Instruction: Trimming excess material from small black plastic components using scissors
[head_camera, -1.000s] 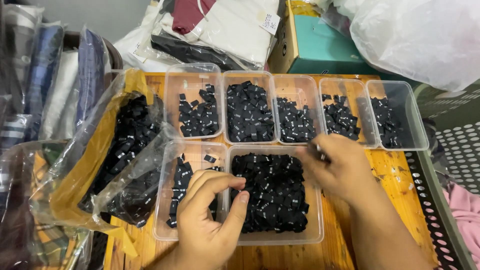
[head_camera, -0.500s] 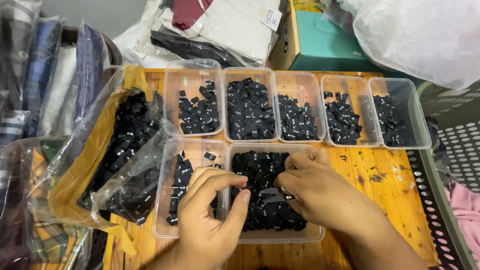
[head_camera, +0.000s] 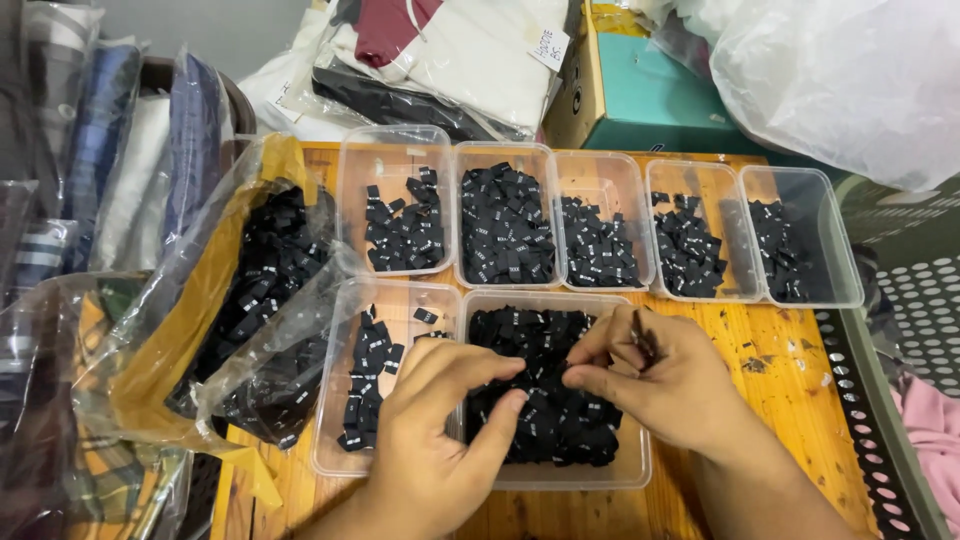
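Where hands (head_camera: 540, 400) meet, black labels (head_camera: 545, 345) partly hidden; grip unclear.

The right hand (head_camera: 655, 385), a second ago up at the back row of trays near the table's far edge, is now over the big front tray (head_camera: 640, 470), fingertips meeting the left hand (head_camera: 440, 440) above the black labels (head_camera: 555, 420).

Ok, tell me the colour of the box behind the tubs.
Teal box, seen in the head view.
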